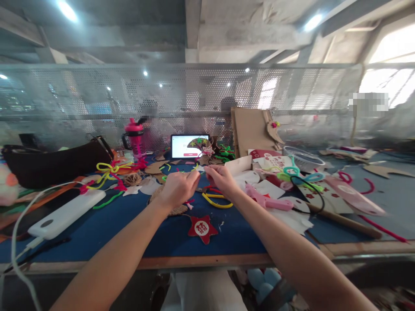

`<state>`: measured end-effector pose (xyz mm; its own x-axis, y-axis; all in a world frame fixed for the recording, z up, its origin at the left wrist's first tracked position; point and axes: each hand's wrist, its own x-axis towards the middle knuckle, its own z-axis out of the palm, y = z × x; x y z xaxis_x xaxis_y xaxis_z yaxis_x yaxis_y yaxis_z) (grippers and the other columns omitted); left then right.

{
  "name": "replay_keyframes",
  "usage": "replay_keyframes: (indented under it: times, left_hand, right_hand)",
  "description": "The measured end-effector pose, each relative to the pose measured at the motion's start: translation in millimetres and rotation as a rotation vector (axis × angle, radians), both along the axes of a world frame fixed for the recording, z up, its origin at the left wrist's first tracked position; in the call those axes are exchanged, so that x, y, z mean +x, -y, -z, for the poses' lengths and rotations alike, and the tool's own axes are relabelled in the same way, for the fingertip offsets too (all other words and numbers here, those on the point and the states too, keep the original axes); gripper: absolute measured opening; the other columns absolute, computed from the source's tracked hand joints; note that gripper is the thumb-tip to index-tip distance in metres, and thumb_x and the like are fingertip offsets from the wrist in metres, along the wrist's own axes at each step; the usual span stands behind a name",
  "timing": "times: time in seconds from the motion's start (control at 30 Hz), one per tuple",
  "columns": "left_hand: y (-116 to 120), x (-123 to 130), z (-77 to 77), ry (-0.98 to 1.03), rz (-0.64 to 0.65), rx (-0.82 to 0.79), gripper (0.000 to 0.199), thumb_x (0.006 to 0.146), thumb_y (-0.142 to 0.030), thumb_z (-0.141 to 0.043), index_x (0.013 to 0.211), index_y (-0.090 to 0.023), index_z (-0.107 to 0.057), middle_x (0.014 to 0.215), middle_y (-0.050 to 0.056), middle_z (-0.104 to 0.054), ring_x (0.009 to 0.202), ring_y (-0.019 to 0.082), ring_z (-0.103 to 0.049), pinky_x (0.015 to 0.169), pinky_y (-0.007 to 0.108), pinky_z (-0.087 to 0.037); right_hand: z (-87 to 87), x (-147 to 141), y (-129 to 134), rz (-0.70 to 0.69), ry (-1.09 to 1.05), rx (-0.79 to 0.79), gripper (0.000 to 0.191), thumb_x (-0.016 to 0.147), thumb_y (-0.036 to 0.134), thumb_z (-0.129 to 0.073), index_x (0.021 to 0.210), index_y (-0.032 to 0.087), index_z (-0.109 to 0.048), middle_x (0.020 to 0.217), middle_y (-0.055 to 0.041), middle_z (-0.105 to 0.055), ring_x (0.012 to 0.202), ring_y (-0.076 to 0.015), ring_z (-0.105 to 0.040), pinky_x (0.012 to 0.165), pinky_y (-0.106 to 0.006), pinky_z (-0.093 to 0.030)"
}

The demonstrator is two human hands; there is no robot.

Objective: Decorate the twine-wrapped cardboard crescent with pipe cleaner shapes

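Note:
My left hand [179, 188] and my right hand [223, 178] are raised close together over the middle of the table, fingers pinched. A small pale scrap [200, 169] shows between the fingertips, too small to name. Under the hands lie scissors with yellow handles [218, 204]. A red cardboard star [202, 229] with a white round emblem rests nearer the front edge. Partly hidden behind my left hand is a brown twine-covered piece [177, 210]. A small pink-and-white bit [189, 204] lies beside it.
Left are a white power bank [66, 214] with a cable, pipe cleaners [108, 169], a dark bag [55, 162] and a pink bottle [135, 138]. A lit tablet [181, 147] stands behind. Right are a pink glue gun [267, 199], cardboard [251, 129] and a brown stick [348, 222].

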<state>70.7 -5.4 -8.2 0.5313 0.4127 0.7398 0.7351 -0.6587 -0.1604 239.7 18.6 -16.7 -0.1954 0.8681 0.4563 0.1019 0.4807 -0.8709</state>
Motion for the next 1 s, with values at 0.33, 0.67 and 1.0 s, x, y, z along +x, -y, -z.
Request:
replay_keyframes:
  times: [0.33,0.67,1.0]
  left_hand:
    - [-7,2,-0.9,0.555,0.363,-0.842,0.027,0.087,-0.040,-0.045,0.076,-0.017,-0.053,0.055,-0.001,-0.059,0.038,0.010,-0.051,0.040,0.020,-0.039]
    - [-7,3,0.1,0.462,0.348,-0.753,0.024,0.088,-0.037,-0.046,0.079,-0.016,-0.054,0.059,0.000,-0.063,0.039,0.008,-0.051,0.043,0.019,-0.039]
    - [-6,-7,-5.4,-0.008,0.123,-0.180,0.027,0.091,-0.031,-0.039,0.077,-0.016,-0.056,0.063,0.006,-0.063,0.059,0.016,-0.062,0.054,0.024,-0.040]
  right_hand:
    - [-6.2,13,-1,-0.175,0.052,0.248,0.021,0.083,0.039,-0.055,0.084,0.018,-0.053,0.069,0.0015,-0.051,0.061,-0.0095,-0.049,0.058,-0.022,-0.041]
    - [-14.5,22,1,0.023,0.373,0.381,0.027,0.088,0.035,-0.043,0.069,0.018,-0.049,0.058,0.0018,-0.052,0.055,-0.0103,-0.048,0.058,-0.023,-0.037]
    - [-10.1,19,-2,-0.014,0.347,0.276,0.035,0.088,0.042,-0.041,0.063,0.018,-0.046,0.053,0.0020,-0.048,0.051,-0.0098,-0.044,0.055,-0.023,-0.035]
